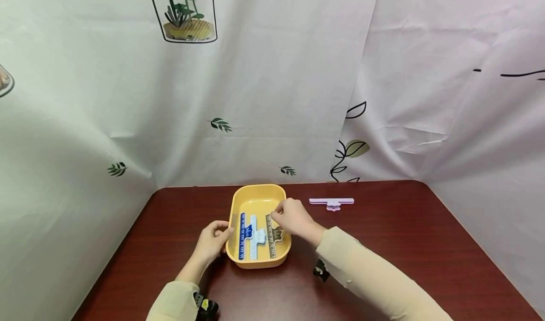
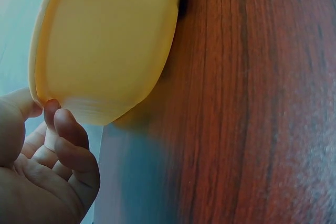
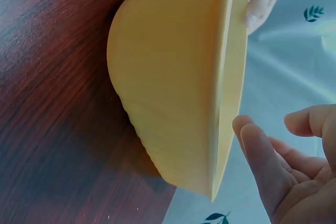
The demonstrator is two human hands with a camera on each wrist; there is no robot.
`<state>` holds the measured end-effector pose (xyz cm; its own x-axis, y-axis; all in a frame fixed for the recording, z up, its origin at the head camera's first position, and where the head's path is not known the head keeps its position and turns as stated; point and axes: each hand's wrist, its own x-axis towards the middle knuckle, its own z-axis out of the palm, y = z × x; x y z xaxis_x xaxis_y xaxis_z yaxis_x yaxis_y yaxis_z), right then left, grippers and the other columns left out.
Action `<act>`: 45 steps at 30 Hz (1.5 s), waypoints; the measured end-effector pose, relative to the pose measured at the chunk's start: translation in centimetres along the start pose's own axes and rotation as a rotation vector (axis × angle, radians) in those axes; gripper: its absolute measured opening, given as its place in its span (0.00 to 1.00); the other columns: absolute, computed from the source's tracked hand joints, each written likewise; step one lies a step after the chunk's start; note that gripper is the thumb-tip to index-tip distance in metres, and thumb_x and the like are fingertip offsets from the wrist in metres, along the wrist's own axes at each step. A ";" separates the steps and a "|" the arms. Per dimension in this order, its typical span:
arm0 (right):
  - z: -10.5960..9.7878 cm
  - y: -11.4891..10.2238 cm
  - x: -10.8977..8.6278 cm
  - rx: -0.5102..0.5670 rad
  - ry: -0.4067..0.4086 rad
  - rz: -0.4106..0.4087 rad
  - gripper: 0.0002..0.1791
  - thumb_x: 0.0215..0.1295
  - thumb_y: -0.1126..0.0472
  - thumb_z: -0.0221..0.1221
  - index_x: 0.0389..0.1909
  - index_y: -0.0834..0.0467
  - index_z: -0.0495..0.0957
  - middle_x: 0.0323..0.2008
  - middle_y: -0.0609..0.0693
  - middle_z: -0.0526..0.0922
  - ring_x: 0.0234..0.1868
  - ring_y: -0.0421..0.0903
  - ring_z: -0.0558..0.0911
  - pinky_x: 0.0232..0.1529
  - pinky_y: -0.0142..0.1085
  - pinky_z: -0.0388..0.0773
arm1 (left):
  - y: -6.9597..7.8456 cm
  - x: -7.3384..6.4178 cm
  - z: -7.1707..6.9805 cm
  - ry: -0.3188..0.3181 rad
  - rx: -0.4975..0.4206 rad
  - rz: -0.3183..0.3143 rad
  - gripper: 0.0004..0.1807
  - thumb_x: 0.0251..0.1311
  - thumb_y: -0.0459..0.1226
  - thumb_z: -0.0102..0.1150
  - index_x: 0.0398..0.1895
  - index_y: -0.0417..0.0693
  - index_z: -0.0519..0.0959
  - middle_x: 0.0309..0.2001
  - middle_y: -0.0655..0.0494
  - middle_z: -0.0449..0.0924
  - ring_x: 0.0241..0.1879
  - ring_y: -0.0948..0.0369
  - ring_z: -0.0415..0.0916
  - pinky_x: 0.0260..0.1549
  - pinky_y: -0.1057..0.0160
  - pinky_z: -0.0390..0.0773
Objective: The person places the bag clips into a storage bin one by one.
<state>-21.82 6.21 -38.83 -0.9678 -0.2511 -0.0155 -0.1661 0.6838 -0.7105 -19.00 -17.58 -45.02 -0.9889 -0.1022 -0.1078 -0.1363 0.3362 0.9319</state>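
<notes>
A yellow plastic tray [image 1: 257, 264] stands on the table, and my left hand [image 1: 210, 241] pinches its left rim between thumb and fingers. Inside lie three long clips with piano-key edges, side by side: a dark blue clip [image 1: 242, 238], a light blue clip [image 1: 254, 240] and a dark grey clip [image 1: 271, 240]. Over the tray's right rim, close to the top end of the grey clip, is my right hand [image 1: 294, 217]. Its thumb and fingertips stand apart with nothing between them in the right wrist view. The clips are hidden in both wrist views.
A light purple clip [image 1: 331, 202] lies on the dark red wooden table [image 1: 383, 245], to the right of the tray near the back edge. Behind and at both sides of the table hangs a white cloth [image 1: 272, 99] printed with plants.
</notes>
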 end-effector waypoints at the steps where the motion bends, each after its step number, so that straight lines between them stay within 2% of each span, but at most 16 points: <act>1: -0.1 0.1 0.0 -0.002 0.009 -0.004 0.11 0.61 0.58 0.55 0.30 0.62 0.81 0.21 0.49 0.80 0.21 0.44 0.83 0.18 0.30 0.76 | 0.0 0.0 0.0 0.001 0.001 0.000 0.16 0.60 0.36 0.58 0.49 0.37 0.73 0.14 0.56 0.67 0.12 0.61 0.65 0.10 0.67 0.63; 6: -0.8 0.7 0.0 0.026 0.039 0.014 0.11 0.61 0.58 0.55 0.30 0.62 0.81 0.21 0.51 0.80 0.18 0.40 0.80 0.18 0.30 0.76 | 0.0 0.1 0.0 0.003 0.006 0.006 0.16 0.60 0.36 0.58 0.49 0.36 0.73 0.15 0.55 0.67 0.11 0.61 0.65 0.10 0.67 0.63; 11: -1.2 1.5 0.0 0.098 0.045 0.042 0.11 0.61 0.59 0.54 0.32 0.63 0.81 0.20 0.54 0.81 0.16 0.44 0.80 0.16 0.30 0.76 | 0.0 0.1 -0.1 0.004 0.011 0.006 0.16 0.60 0.36 0.58 0.49 0.36 0.73 0.15 0.55 0.67 0.11 0.62 0.65 0.10 0.67 0.63; 18: -1.8 2.4 -0.1 0.115 0.090 0.072 0.11 0.61 0.59 0.55 0.31 0.63 0.81 0.22 0.58 0.83 0.20 0.51 0.82 0.16 0.32 0.77 | 0.0 0.0 -0.1 -0.003 0.014 0.015 0.16 0.60 0.36 0.57 0.49 0.36 0.72 0.15 0.56 0.67 0.12 0.63 0.65 0.10 0.67 0.63; 28: -2.5 4.0 -0.3 0.163 0.149 0.107 0.11 0.60 0.60 0.56 0.31 0.64 0.80 0.21 0.60 0.83 0.22 0.55 0.84 0.19 0.38 0.80 | 0.0 0.2 -0.1 -0.003 0.008 0.006 0.16 0.60 0.36 0.58 0.49 0.37 0.72 0.14 0.56 0.67 0.12 0.62 0.65 0.10 0.67 0.63; 34: -3.1 4.9 -0.6 0.180 0.177 0.147 0.11 0.60 0.58 0.56 0.31 0.63 0.80 0.22 0.60 0.84 0.21 0.53 0.83 0.19 0.36 0.79 | 0.0 0.1 -0.1 -0.004 0.018 0.019 0.17 0.61 0.36 0.57 0.49 0.36 0.72 0.15 0.56 0.67 0.12 0.62 0.65 0.10 0.67 0.64; 39: -3.5 5.8 -0.7 0.181 0.207 0.160 0.11 0.59 0.59 0.56 0.31 0.63 0.80 0.23 0.61 0.84 0.21 0.52 0.84 0.20 0.34 0.79 | 0.0 0.2 -0.1 -0.001 0.013 0.007 0.17 0.60 0.36 0.58 0.49 0.37 0.73 0.15 0.56 0.67 0.12 0.62 0.65 0.11 0.67 0.64; 45: -4.0 7.1 -0.8 0.160 0.244 0.163 0.12 0.58 0.60 0.55 0.33 0.65 0.82 0.23 0.61 0.84 0.18 0.47 0.82 0.20 0.34 0.78 | -0.1 0.2 -0.1 -0.004 0.019 0.011 0.17 0.60 0.37 0.58 0.49 0.36 0.72 0.14 0.56 0.67 0.12 0.61 0.66 0.10 0.66 0.64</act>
<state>-23.01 14.03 -41.08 -0.9992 0.0372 0.0173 0.0075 0.5800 -0.8146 -19.13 -17.69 -45.13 -0.9905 -0.0946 -0.0994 -0.1269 0.3549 0.9262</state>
